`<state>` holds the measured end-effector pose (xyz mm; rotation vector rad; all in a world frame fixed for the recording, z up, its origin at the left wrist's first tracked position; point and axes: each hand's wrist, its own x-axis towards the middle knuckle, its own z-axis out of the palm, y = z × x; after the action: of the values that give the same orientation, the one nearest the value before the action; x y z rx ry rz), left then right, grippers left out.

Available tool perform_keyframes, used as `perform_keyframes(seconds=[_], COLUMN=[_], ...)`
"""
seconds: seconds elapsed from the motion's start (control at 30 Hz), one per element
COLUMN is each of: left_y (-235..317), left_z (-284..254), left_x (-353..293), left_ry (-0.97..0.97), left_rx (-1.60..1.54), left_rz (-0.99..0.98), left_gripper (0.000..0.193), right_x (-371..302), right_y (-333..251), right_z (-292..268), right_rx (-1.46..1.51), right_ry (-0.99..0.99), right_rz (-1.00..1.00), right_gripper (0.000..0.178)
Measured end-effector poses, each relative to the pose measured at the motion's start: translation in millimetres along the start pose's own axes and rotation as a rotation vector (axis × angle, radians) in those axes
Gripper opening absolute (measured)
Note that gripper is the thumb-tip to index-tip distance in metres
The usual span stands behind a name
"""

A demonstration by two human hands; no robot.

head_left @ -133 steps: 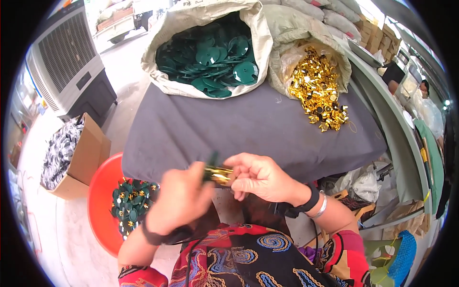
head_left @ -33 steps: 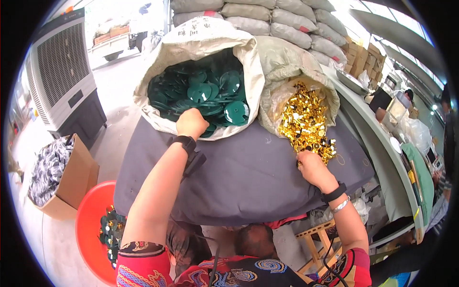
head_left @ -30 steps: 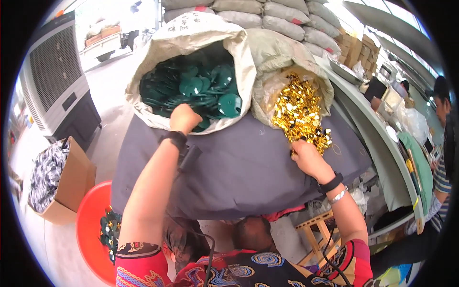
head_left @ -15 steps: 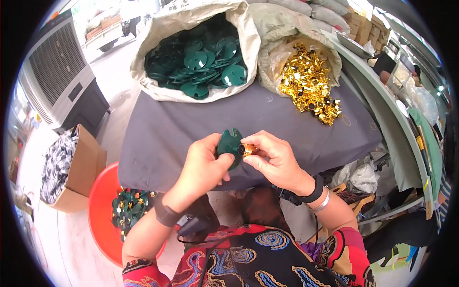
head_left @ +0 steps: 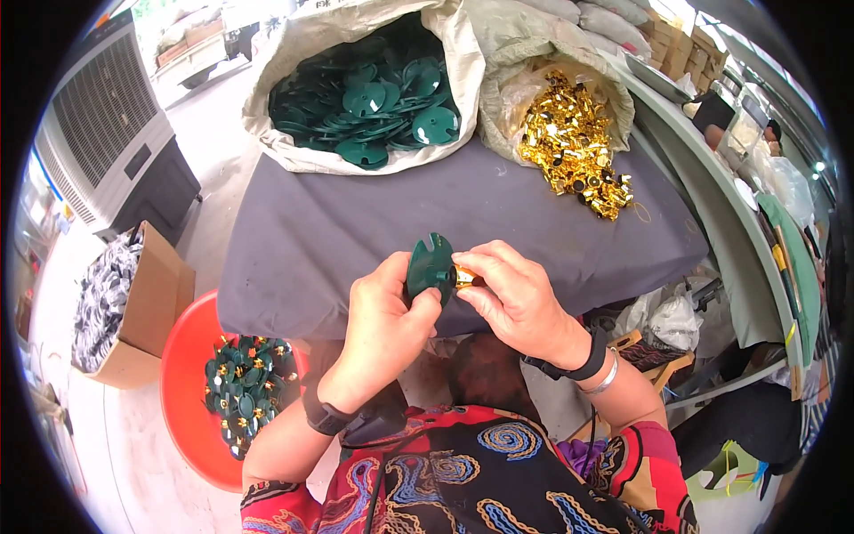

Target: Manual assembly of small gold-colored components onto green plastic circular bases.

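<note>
My left hand (head_left: 389, 311) is closed on a dark green plastic disc (head_left: 430, 267) with a notched rim, held tilted above the front of the table. Between the thumb and fingers of my right hand (head_left: 516, 298) is a small shiny gold cap (head_left: 463, 277) with a black end. That black end meets the middle of the disc; whether it is seated there cannot be made out. Farther back, a white sack (head_left: 253, 133) holds many similar green discs (head_left: 365, 98). Beside it, a smaller sack (head_left: 498, 133) spills gold caps (head_left: 569, 133) onto the table.
The grey cloth-covered table (head_left: 338, 231) spans the middle. Low on the left stands a red basin (head_left: 182, 392) with green-and-gold assembled pieces (head_left: 245, 400). Near it are a cardboard box (head_left: 160, 303) and an air cooler (head_left: 116, 133). A curved grey panel (head_left: 712, 205) borders the right.
The gold cap's black end has come against the disc's middle, and the disc has turned more edge-on. My left forearm has shifted right, showing more of the basin.
</note>
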<state>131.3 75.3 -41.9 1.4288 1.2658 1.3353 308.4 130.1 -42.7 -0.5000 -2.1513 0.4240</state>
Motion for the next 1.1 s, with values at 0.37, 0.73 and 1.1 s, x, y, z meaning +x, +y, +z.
perform_keyframes(seconds=[0.37, 0.73, 1.1], left_y=[-9, -15, -9], left_z=[6, -87, -200], left_x=[-5, -34, 15], left_ry=[0.082, 0.159, 0.445], left_rx=[0.438, 0.437, 0.938], left_rz=[0.409, 0.089, 0.054], left_gripper=[0.016, 0.024, 0.033], right_x=[4, 19, 11], right_y=[9, 14, 151], right_z=[7, 3, -131], right_rx=[-0.264, 0.55, -1.054], right_ry=[-0.164, -0.463, -0.347], right_rz=[-0.169, 0.502, 0.52], right_gripper=[0.026, 0.044, 0.022])
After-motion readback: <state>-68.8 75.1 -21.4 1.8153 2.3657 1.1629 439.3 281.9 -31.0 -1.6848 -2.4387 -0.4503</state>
